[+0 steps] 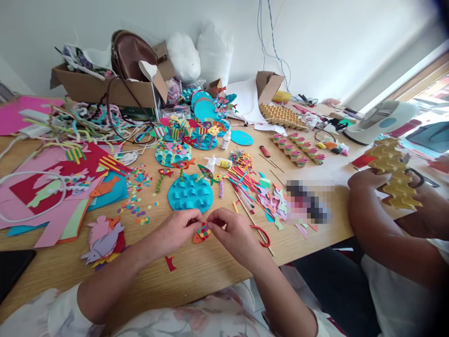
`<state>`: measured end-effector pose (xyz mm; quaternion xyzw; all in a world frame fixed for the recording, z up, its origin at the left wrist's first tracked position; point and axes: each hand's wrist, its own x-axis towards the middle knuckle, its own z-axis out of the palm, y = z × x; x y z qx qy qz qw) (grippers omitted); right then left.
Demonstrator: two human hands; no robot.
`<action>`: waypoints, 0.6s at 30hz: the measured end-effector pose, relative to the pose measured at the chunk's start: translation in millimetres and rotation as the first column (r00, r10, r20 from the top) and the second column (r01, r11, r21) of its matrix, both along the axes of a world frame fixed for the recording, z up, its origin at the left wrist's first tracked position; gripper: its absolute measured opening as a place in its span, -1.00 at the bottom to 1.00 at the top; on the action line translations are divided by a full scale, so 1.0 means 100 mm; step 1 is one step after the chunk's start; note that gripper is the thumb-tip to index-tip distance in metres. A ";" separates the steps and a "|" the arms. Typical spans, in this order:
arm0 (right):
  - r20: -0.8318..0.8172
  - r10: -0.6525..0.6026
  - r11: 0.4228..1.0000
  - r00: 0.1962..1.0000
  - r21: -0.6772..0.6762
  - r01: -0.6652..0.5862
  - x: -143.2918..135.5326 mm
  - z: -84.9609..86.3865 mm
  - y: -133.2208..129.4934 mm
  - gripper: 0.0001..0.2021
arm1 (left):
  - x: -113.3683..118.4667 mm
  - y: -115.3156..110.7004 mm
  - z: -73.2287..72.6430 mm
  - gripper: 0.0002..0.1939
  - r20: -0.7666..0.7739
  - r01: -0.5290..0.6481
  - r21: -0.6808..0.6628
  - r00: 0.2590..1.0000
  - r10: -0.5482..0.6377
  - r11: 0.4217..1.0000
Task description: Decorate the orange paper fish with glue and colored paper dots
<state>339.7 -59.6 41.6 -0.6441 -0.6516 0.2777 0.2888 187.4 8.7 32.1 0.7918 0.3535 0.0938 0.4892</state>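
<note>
A small orange paper fish covered in coloured dots is held low over the front of the table. My left hand pinches its upper left edge with thumb and forefinger. On the other side, my right hand is also closed in a pinch at the fish's upper right, its fingertips partly hiding the edge. Just beyond my hands lies a blue round base with raised paper loops, and paper fish on fuzzy stems lean at its back. A red paper scrap lies below my left hand.
Paper fish cutouts are piled at the left, near coloured paper sheets. Glue bottles, paper strips and wooden sticks lie beyond and right of my hands. Red-handled scissors are close by. At the right, another person's hands hold yellow egg-carton material.
</note>
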 end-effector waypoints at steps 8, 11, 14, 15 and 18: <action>0.032 0.042 0.999 0.999 0.002 -0.042 0.01 -0.08 0.04 -0.87 | 0.01 0.00 -0.08 -0.84 -0.020 0.019 0.070 1.000 -0.017 0.997; 0.047 0.054 0.999 0.997 -0.008 -0.054 0.01 -0.08 0.04 -0.87 | 0.02 0.00 -0.09 -0.84 -0.009 0.028 0.071 1.000 -0.027 0.997; 0.066 0.063 0.998 0.996 -0.018 -0.062 0.02 -0.08 0.04 -0.88 | 0.03 0.01 -0.12 -0.84 -0.003 0.035 0.071 0.999 -0.035 0.997; 0.071 0.064 0.998 0.995 -0.018 -0.063 0.02 -0.09 0.04 -0.88 | 0.04 0.01 -0.13 -0.84 0.000 0.037 0.068 0.999 -0.037 0.997; 0.068 0.073 0.997 0.995 -0.012 -0.072 0.04 -0.10 0.04 -0.87 | 0.04 0.01 -0.16 -0.84 0.007 0.035 0.061 0.999 -0.035 0.998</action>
